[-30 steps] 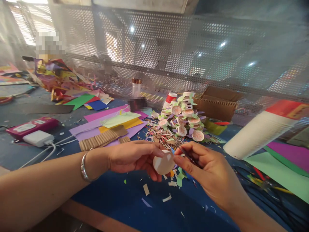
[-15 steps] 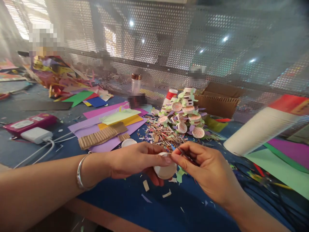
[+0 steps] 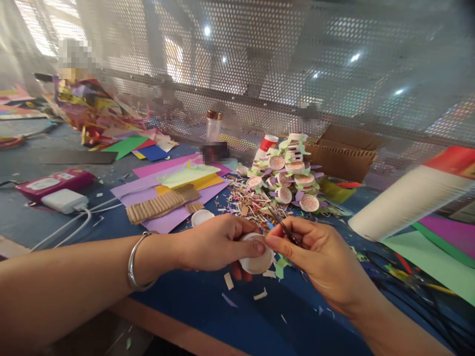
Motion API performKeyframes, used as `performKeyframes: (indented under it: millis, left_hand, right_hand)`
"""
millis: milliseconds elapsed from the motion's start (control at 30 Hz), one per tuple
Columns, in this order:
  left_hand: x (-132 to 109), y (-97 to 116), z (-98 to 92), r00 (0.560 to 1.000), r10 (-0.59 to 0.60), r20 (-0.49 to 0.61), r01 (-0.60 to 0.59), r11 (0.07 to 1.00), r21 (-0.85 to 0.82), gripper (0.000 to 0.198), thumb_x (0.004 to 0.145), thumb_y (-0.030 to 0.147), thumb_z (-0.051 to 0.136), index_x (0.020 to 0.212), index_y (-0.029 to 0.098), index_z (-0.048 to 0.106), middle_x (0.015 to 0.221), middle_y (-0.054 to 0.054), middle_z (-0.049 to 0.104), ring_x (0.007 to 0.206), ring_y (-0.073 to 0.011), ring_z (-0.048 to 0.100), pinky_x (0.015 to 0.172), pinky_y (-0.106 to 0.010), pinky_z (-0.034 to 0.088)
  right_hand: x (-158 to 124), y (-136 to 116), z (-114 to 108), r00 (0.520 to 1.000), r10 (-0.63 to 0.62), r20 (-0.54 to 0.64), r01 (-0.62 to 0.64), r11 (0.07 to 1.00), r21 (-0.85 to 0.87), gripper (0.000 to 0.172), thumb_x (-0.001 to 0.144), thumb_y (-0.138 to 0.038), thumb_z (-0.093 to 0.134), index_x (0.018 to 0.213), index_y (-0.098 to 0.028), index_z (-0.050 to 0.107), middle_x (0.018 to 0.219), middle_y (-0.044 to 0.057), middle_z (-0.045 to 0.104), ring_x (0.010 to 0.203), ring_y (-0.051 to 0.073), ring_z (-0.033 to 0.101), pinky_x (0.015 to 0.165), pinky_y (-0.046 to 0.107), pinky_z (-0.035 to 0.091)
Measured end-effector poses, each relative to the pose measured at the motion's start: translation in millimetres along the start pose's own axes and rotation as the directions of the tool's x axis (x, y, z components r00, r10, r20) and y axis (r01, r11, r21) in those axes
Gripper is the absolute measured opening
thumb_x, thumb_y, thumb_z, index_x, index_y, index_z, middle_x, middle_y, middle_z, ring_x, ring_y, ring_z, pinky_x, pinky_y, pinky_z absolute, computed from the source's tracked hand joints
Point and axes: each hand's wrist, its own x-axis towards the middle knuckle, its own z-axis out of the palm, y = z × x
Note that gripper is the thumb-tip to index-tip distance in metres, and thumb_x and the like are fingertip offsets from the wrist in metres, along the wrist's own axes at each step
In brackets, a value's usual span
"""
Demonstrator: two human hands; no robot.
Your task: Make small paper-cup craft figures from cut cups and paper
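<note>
My left hand (image 3: 215,244) is closed on a small white round cap (image 3: 256,258), thumb on its top edge, held just above the blue table (image 3: 208,311). My right hand (image 3: 315,257) pinches the same cap from the right and also holds a thin dark tool (image 3: 284,228) between its fingers. A silver bangle (image 3: 135,262) sits on my left wrist. A second white cap (image 3: 202,217) lies on the table just behind my left hand. Paper scraps (image 3: 260,295) lie below the hands.
A pile of decorated caps (image 3: 287,180) and shredded paper sits behind the hands. Coloured sheets and corrugated card (image 3: 163,205) lie to the left, with a charger (image 3: 65,200) and pink box. A stack of white cups (image 3: 404,202) and a cardboard box (image 3: 345,153) stand right. A perforated metal screen closes the back.
The cap has turned from face-on to edge-down in my fingers, and both hands shifted slightly right and down. The second white cap behind my left hand came into view.
</note>
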Motion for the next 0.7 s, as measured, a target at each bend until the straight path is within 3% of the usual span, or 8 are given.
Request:
performKeyframes:
  millis: [200, 367, 567, 700]
  left_hand:
    - [0, 3, 0.2, 1.0, 0.019, 0.015, -0.019, 1.0, -0.016, 0.048, 0.087, 0.063, 0.067, 0.085, 0.015, 0.063, 0.079, -0.003, 0.069, 0.061, -0.0103, 0.065, 0.05, -0.018, 0.051]
    - [0, 2, -0.5, 0.999, 0.047, 0.018, -0.048, 0.999, 0.016, 0.045, 0.091, 0.06, 0.064, 0.085, 0.015, 0.063, 0.077, -0.002, 0.068, 0.055, -0.0084, 0.061, 0.056, -0.02, 0.055]
    - [-2, 3, -3.2, 0.991, 0.135, 0.015, -0.136, 0.984, 0.113, 0.043, 0.094, 0.058, 0.061, 0.086, 0.015, 0.063, 0.077, -0.001, 0.065, 0.063, -0.0099, 0.061, 0.059, -0.019, 0.05]
    - [-4, 7, -3.4, 0.977, 0.202, 0.073, -0.209, 0.972, 0.109, 0.045, 0.095, 0.059, 0.06, 0.085, 0.015, 0.061, 0.075, 0.0, 0.06, 0.064, -0.0088, 0.056, 0.058, -0.018, 0.046]
  right_hand:
    - [-1, 3, -1, 0.999, 0.033, 0.019, -0.034, 0.997, 0.065, 0.029, 0.075, -0.043, 0.087, 0.078, -0.019, 0.072, 0.072, -0.001, 0.062, 0.069, 0.012, 0.053, 0.063, 0.022, 0.044]
    - [-2, 1, 0, 0.998, 0.055, 0.015, -0.057, 0.99, 0.128, 0.026, 0.074, -0.038, 0.089, 0.078, -0.018, 0.073, 0.071, -0.002, 0.063, 0.066, 0.009, 0.05, 0.058, 0.019, 0.04]
    - [-1, -6, 2, 0.988, 0.138, 0.071, -0.153, 0.946, 0.285, 0.031, 0.074, -0.039, 0.09, 0.078, -0.016, 0.07, 0.06, -0.008, 0.047, 0.048, 0.003, 0.023, 0.042, 0.018, 0.016]
    - [-2, -8, 1, 0.974, 0.147, 0.171, -0.203, 0.901, 0.384, 0.029, 0.076, -0.036, 0.089, 0.077, -0.016, 0.068, 0.059, -0.009, 0.042, 0.048, 0.003, 0.018, 0.041, 0.018, 0.012]
